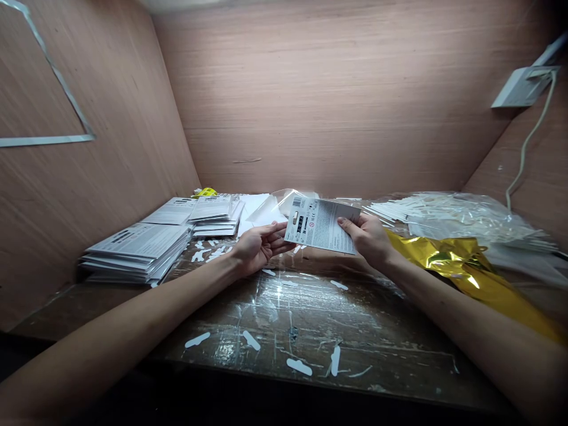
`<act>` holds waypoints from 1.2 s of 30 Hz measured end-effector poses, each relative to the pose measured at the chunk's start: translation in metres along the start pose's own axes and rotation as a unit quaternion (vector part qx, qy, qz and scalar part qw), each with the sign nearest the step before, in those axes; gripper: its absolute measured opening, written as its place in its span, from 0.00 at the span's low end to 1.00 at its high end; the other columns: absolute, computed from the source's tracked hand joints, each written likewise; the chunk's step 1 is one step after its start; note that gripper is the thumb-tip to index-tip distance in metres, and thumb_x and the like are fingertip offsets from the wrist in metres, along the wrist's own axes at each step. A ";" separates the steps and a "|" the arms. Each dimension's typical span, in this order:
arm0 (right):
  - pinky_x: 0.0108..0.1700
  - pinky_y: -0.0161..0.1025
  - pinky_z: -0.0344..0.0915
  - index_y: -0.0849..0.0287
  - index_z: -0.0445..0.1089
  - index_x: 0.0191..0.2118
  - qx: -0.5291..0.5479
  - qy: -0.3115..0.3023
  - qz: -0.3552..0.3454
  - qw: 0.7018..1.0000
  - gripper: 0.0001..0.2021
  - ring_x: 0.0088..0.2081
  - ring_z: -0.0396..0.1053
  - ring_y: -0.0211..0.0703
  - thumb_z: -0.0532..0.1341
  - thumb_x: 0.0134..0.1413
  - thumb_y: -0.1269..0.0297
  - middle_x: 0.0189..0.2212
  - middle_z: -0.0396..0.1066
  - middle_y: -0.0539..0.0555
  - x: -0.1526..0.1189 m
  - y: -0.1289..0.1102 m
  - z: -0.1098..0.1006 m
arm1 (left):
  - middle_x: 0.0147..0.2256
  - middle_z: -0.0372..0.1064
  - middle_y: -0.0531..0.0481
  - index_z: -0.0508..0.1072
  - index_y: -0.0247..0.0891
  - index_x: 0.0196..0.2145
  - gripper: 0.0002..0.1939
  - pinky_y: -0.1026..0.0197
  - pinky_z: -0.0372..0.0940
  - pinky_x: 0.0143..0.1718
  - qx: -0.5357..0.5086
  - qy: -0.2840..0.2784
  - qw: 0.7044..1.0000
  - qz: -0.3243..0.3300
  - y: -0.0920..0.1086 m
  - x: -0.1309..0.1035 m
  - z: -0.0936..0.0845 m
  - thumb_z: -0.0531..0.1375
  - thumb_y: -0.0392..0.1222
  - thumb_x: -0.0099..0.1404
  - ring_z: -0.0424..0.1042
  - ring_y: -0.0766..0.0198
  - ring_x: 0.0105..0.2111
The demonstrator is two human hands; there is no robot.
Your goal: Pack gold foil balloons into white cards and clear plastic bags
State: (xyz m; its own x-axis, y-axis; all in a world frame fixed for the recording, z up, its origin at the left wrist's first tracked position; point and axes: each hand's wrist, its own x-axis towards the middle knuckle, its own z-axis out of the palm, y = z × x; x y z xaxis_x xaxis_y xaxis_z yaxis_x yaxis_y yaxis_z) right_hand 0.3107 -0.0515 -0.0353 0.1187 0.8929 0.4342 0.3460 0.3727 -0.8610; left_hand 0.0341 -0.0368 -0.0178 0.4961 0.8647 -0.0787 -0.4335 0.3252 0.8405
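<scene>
A printed packaging card (326, 228) with a barcode and a hang hole is held tilted above the table. My right hand (370, 236) grips its right end, thumb on the printed face and fingers behind. At the card's left edge, my left hand (261, 245) has its palm turned up and fingers stretched out. Its fingertips reach the card's edge; whether they touch it I cannot tell. Behind the card lies a clear plastic sheet or bag (279, 204). Small white hang-hole cut-outs (299, 367) are scattered over the table below the hands.
Stacks of similar cards (137, 248) stand on the left of the worn table (355, 343). Clear plastic packs of white sticks (444, 213) and a shiny gold bag (457, 260) lie on the right. Wooden walls enclose the sides and back; a cable (530, 136) hangs at right.
</scene>
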 end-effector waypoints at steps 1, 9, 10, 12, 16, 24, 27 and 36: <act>0.23 0.35 0.53 0.59 0.72 0.32 -0.008 0.003 -0.006 1.000 0.17 0.23 0.60 0.38 0.65 0.56 0.48 0.24 0.67 0.50 -0.001 -0.001 0.000 | 0.50 0.77 0.32 0.78 0.26 0.49 0.20 0.50 0.71 0.56 0.000 -0.002 1.000 -0.002 -0.001 0.000 0.000 0.49 0.38 0.76 0.80 0.51 0.46; 0.21 0.37 0.58 0.56 0.68 0.28 0.082 0.040 0.020 0.996 0.20 0.21 0.63 0.41 0.68 0.51 0.44 0.21 0.68 0.49 -0.010 -0.006 0.010 | 0.50 0.77 0.30 0.77 0.25 0.50 0.18 0.47 0.70 0.57 0.021 -0.002 0.999 0.025 -0.007 -0.007 0.005 0.50 0.37 0.76 0.80 0.52 0.45; 0.22 0.37 0.59 0.56 0.69 0.28 0.107 0.036 0.033 0.993 0.19 0.21 0.64 0.41 0.69 0.49 0.45 0.22 0.69 0.49 -0.009 -0.006 0.010 | 0.50 0.77 0.30 0.77 0.24 0.50 0.18 0.47 0.70 0.57 0.022 0.001 0.999 0.027 -0.007 -0.008 0.006 0.50 0.37 0.76 0.80 0.52 0.45; 0.22 0.37 0.59 0.56 0.69 0.28 0.135 0.037 0.043 0.989 0.19 0.21 0.64 0.40 0.71 0.48 0.47 0.22 0.69 0.49 -0.007 -0.006 0.009 | 0.50 0.77 0.30 0.76 0.25 0.50 0.18 0.47 0.71 0.56 0.022 0.001 0.999 0.037 -0.006 -0.010 0.008 0.50 0.36 0.76 0.81 0.52 0.44; 0.21 0.36 0.57 0.55 0.68 0.27 0.124 0.030 0.027 0.991 0.18 0.20 0.61 0.39 0.70 0.49 0.47 0.21 0.68 0.49 -0.003 -0.007 0.005 | 0.49 0.77 0.30 0.77 0.26 0.48 0.17 0.48 0.71 0.55 0.017 -0.012 0.999 0.045 -0.005 -0.010 0.008 0.51 0.37 0.75 0.81 0.52 0.44; 0.23 0.37 0.63 0.56 0.70 0.30 0.138 0.043 0.039 0.989 0.20 0.23 0.67 0.41 0.70 0.48 0.44 0.24 0.72 0.50 -0.012 -0.009 0.016 | 0.45 0.79 0.31 0.80 0.27 0.43 0.16 0.44 0.70 0.56 0.025 -0.044 0.998 0.042 -0.014 -0.008 0.004 0.54 0.38 0.74 0.80 0.50 0.45; 0.22 0.35 0.62 0.58 0.70 0.30 0.151 0.026 0.042 0.987 0.21 0.21 0.66 0.39 0.71 0.49 0.43 0.22 0.70 0.49 -0.016 -0.009 0.022 | 0.46 0.79 0.32 0.81 0.28 0.44 0.14 0.48 0.72 0.55 0.027 -0.051 0.995 0.084 -0.016 -0.007 0.006 0.58 0.39 0.72 0.80 0.51 0.45; 0.29 0.36 0.71 0.62 0.74 0.33 0.201 -0.180 0.050 0.962 0.17 0.25 0.73 0.40 0.68 0.58 0.50 0.25 0.76 0.54 -0.025 -0.016 0.027 | 0.39 0.81 0.40 0.80 0.29 0.38 0.05 0.58 0.76 0.43 -0.037 0.103 0.979 0.174 0.000 0.006 -0.001 0.63 0.30 0.67 0.80 0.61 0.35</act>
State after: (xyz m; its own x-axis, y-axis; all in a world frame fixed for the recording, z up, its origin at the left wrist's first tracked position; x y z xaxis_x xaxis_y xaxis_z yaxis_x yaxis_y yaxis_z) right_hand 0.2771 -0.0730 -0.0395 -0.2220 0.9321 0.2863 -0.0468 0.2831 -0.9580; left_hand 0.0358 -0.0310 -0.0186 0.1488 0.9845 0.0926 -0.6068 0.0170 0.7946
